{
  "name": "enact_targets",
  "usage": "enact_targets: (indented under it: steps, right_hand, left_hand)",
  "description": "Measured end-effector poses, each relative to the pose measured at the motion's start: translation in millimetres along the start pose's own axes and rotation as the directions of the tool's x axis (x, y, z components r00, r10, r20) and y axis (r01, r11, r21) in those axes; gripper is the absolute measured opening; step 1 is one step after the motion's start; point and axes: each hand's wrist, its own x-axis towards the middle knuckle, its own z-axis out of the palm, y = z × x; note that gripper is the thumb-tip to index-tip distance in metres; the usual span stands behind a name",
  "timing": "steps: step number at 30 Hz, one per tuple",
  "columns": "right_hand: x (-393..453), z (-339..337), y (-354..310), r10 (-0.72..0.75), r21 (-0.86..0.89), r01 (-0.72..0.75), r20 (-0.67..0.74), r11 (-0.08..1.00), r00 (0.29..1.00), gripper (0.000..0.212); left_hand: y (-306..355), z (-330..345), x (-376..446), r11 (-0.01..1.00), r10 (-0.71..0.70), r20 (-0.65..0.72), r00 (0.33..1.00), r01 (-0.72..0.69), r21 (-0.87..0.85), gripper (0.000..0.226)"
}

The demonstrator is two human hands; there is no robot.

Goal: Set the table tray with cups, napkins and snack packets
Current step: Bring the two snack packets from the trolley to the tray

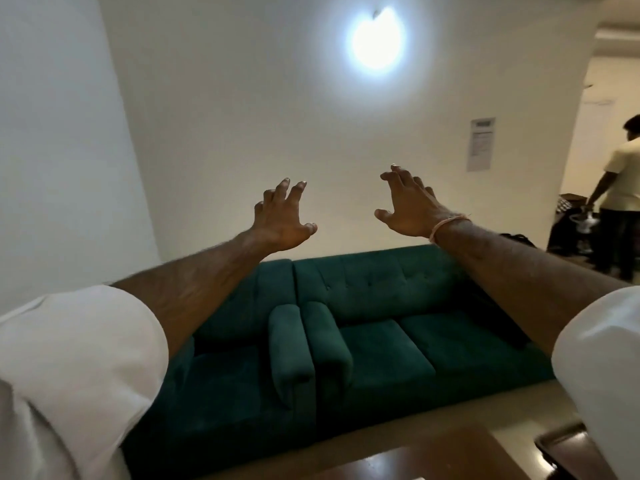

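Observation:
Both my arms are stretched out in front of me at chest height, before a white wall. My left hand (282,220) is raised with its fingers spread and loosely bent, and it holds nothing. My right hand (410,206) is raised the same way, fingers spread and empty, with a thin band at the wrist. No tray, cups, napkins or snack packets are in view.
A dark green sofa (363,327) and a matching armchair (242,393) stand against the wall below my hands. A glossy brown table edge (426,462) shows at the bottom. A person (620,188) stands in the doorway at far right. A wall lamp (377,39) glares above.

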Motion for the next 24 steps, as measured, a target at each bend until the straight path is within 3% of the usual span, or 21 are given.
enact_targets:
  steps: [12, 24]
  right_hand:
    - [-69, 18, 234, 0.116, 0.006, -0.118, 0.137, 0.993, 0.984, 0.075]
    - [-135, 110, 426, 0.297, -0.029, -0.303, 0.314, 0.952, 0.902, 0.072]
  left_hand:
    - [162, 163, 13, 0.993, -0.039, 0.13, 0.991, 0.053, -0.102, 0.09]
    - [302, 357, 24, 0.988, 0.044, 0.365, 0.93, 0.013, -0.153, 0.09]
